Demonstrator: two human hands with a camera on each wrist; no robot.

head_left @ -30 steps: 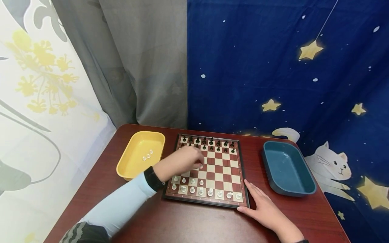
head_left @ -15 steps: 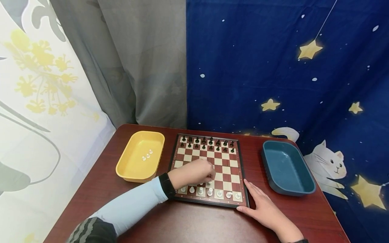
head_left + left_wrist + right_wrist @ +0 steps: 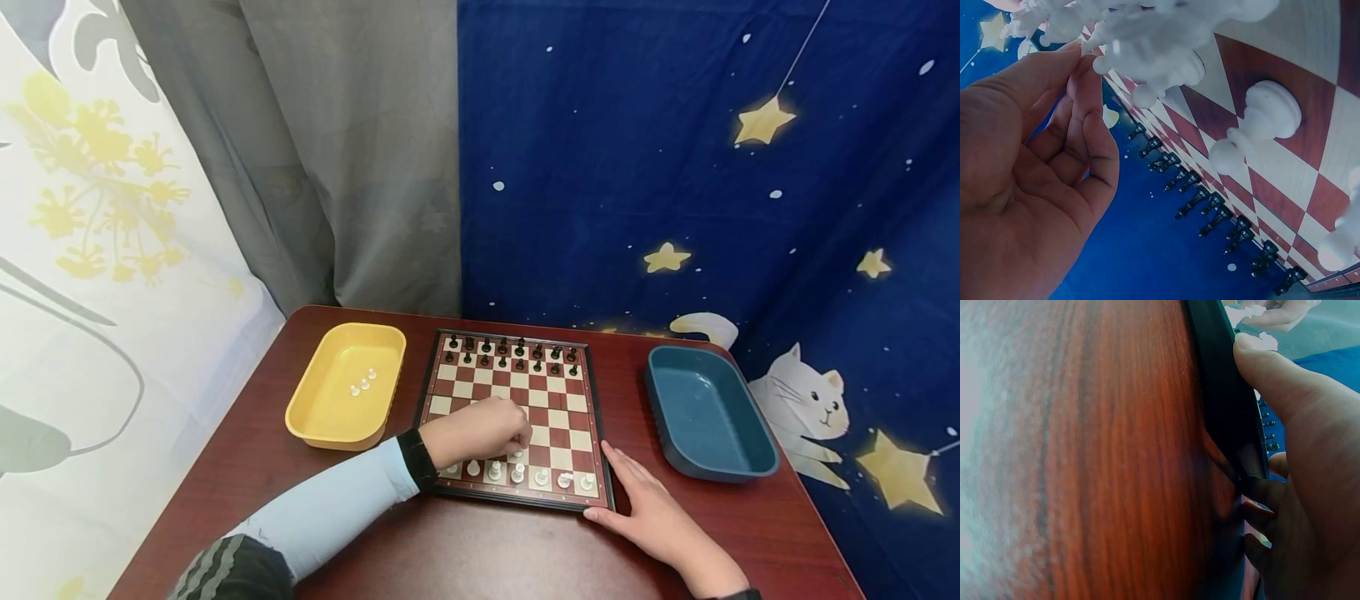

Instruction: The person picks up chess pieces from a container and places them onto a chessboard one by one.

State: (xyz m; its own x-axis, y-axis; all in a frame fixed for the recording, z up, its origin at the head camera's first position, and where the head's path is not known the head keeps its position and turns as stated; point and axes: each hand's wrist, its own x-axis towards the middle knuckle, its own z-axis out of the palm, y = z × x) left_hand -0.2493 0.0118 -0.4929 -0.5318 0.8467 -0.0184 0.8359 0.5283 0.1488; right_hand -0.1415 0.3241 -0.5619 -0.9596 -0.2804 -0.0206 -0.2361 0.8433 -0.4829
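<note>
A chessboard lies on the table, its far two rows filled with black chess pieces. White chess pieces stand along the near row. My left hand is over the near half and pinches a white pawn between thumb and forefinger. In the left wrist view, another white pawn stands on a dark square beside the hand. My right hand rests against the board's near right corner, thumb on the front edge, straight fingers along the right side. The left forearm hides part of the board.
A yellow tray with 3 white pawns in it stands left of the board. To the right is a blue tray. Curtains hang behind the table.
My left hand has moved right and nearer across the board, lowering a white pawn to the second row, then held almost still. My right hand has stayed at the corner.
</note>
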